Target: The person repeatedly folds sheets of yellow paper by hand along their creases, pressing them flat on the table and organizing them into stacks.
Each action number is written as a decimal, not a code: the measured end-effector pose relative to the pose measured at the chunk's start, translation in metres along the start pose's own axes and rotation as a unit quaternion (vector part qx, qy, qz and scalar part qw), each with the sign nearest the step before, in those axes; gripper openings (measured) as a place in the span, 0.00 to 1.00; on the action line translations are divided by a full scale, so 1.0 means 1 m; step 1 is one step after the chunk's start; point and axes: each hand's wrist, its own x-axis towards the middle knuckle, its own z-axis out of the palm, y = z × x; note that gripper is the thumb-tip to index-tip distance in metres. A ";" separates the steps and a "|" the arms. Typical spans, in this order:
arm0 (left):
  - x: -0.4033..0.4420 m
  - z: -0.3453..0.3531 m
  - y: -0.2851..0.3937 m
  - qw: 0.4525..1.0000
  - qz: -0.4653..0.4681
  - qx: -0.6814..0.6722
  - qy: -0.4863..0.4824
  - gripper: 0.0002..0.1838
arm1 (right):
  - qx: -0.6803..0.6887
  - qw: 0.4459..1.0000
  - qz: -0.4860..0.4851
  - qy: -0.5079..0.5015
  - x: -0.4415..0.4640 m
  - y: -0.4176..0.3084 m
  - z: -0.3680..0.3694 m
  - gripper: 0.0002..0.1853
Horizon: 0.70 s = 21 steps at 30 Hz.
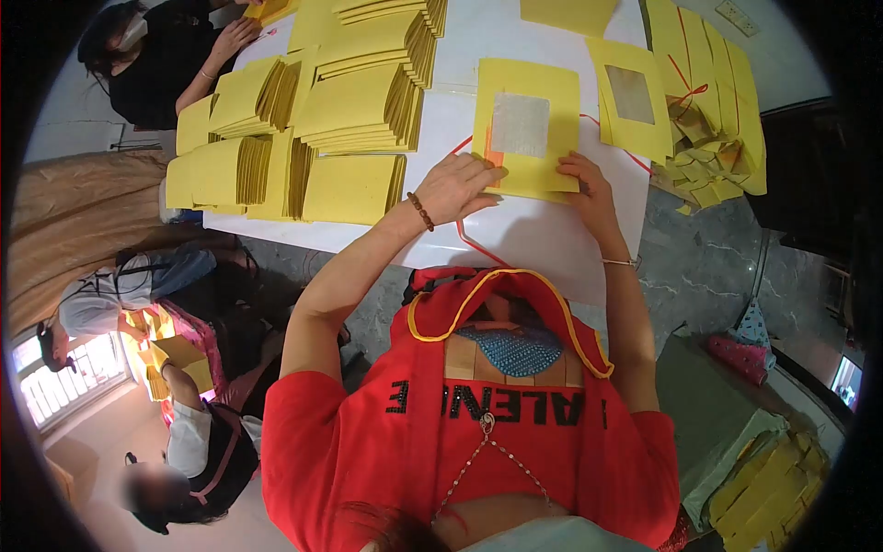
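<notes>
A yellow paper piece [561, 101] with a grey rectangular patch [521, 125] in its middle lies on the white table [451, 120]. An orange strip [497, 158] shows along the patch's left side. My left hand [457, 187], with a beaded bracelet at the wrist, rests at the paper's lower left corner, fingers together over the strip; whether it grips anything is hidden. My right hand [589, 189] holds the lower right edge of the paper between thumb and fingers. Red string runs under the paper and out on both sides.
Stacks of folded yellow paper [359, 120] fill the table's left side. Another patched yellow sheet [635, 101] lies to the right, beside tied yellow bundles [704, 110]. One person [152, 64] works at the upper left; others are at the lower left.
</notes>
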 end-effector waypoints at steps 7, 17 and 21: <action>0.005 0.008 -0.016 0.997 -0.055 0.023 -0.040 0.13 | 0.002 1.000 0.012 -0.025 0.000 0.004 -0.003 0.20; 0.006 -0.001 -0.016 0.996 0.060 0.032 -0.063 0.11 | 0.064 0.998 0.007 0.008 -0.001 0.011 0.002 0.16; 0.004 -0.002 -0.019 0.998 0.041 -0.006 -0.057 0.10 | 0.077 0.995 0.068 0.005 0.000 0.003 -0.001 0.17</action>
